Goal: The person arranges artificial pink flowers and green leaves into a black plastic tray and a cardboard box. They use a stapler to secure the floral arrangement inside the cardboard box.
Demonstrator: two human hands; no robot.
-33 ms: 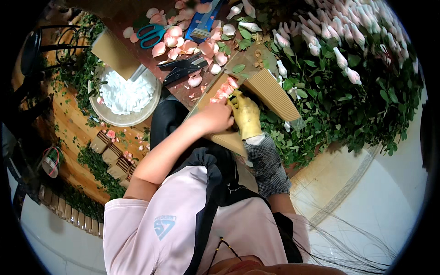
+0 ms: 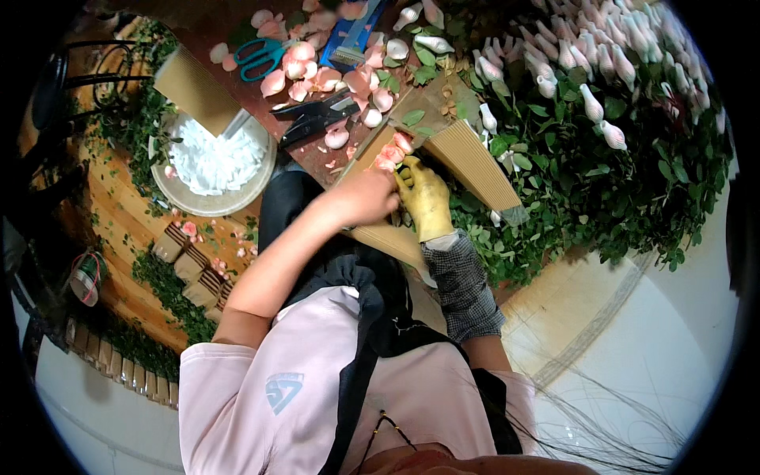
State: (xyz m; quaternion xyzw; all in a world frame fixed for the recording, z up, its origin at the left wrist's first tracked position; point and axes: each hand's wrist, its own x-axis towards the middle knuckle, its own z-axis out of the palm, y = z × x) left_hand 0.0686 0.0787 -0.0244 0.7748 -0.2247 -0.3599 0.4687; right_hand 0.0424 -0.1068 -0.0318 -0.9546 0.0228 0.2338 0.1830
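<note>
Pink roses lie in a row on a sheet of brown corrugated cardboard across my lap. My bare left hand is just below the blooms, its fingers curled in and slightly blurred; what they hold is hidden. In a yellow glove, my right hand is closed at the right side of the roses, fingertips pinched beside the lowest bloom. What sits in that pinch is too small to make out. The two hands nearly touch. A raised cardboard flap stands just right of the glove.
Black pliers-like tool, teal scissors, a blue tool and loose petals cover the table ahead. A round tub of white pieces stands left. Many net-wrapped roses with leafy stems are piled right.
My left hand has shifted slightly left, away from the glove. The gloved right hand has barely moved.
</note>
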